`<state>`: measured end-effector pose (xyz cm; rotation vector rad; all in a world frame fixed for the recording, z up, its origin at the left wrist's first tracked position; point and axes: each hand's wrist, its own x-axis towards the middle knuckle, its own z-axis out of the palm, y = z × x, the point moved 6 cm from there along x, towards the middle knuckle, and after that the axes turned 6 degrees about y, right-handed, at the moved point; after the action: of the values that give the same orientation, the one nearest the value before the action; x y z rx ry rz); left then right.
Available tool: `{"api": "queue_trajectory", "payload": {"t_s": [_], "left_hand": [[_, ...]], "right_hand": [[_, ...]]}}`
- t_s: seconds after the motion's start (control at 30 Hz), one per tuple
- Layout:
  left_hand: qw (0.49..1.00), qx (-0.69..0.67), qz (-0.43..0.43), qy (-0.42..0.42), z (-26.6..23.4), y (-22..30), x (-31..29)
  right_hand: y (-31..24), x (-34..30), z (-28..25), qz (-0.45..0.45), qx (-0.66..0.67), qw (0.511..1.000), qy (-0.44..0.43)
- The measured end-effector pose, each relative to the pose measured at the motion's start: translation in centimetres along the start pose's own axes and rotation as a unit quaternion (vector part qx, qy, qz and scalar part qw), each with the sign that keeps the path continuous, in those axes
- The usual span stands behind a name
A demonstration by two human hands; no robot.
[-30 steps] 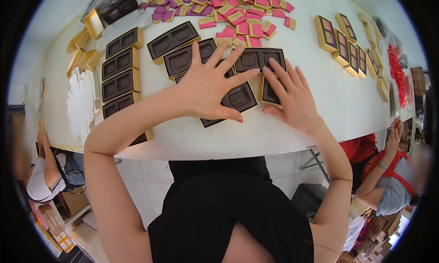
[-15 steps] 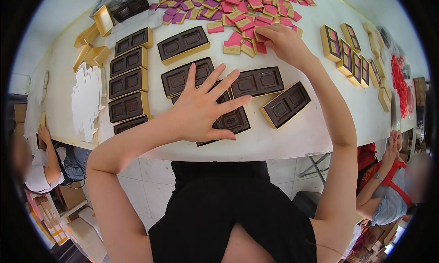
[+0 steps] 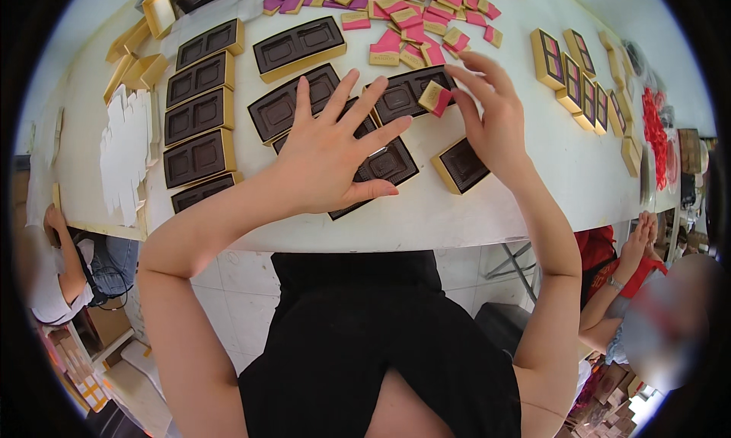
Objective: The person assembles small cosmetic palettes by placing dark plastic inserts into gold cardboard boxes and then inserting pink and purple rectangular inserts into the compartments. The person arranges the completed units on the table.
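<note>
My left hand (image 3: 324,160) is spread with fingers apart over a group of gold boxes with dark brown two-well trays; it hides parts of them. My right hand (image 3: 493,118) pinches a small pink-and-gold wrapped square (image 3: 435,98) at its fingertips. The square is just over the right end of a boxed tray (image 3: 403,97). Below my right hand sits another tilted box (image 3: 462,166), partly covered by the hand. One more box (image 3: 299,44) stands beyond my left fingers.
Pink, purple and gold squares (image 3: 396,15) are heaped at the far side. A column of boxes (image 3: 199,120) stands left, beside white card pieces (image 3: 128,160). Filled boxes (image 3: 572,84) stand right, near red ribbon (image 3: 653,133). Other people's hands (image 3: 55,219) show at both sides.
My right hand has come back from the heap toward me with a pink-and-gold square, now above a tray. My left hand stays spread over the boxes. The view has shifted slightly.
</note>
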<state>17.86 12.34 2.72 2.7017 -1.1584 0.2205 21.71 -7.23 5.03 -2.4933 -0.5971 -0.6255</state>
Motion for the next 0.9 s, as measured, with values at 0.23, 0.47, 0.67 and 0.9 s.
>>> {"api": "queue_trajectory", "payload": {"t_s": [0.23, 0.47, 0.67, 0.9], "left_hand": [[1.000, -0.011, -0.006, -0.011, 0.5, -0.2, -0.2], [1.000, -0.016, -0.004, 0.000, 0.7, -0.3, -0.3], [0.999, -0.043, -0.002, 0.017, 0.7, -0.4, -0.6], [0.998, -0.051, 0.003, 0.034, 0.5, -0.5, -0.7]], "right_hand": [[-1.9, -1.0, 1.0, -0.130, -0.100, 0.985, -0.058], [-1.6, -0.1, 2.0, -0.144, -0.082, 0.985, -0.043], [-2.8, 0.5, 1.7, -0.154, -0.060, 0.975, -0.147], [-0.7, 6.7, 2.4, 0.007, 0.031, 0.948, -0.317]]}}
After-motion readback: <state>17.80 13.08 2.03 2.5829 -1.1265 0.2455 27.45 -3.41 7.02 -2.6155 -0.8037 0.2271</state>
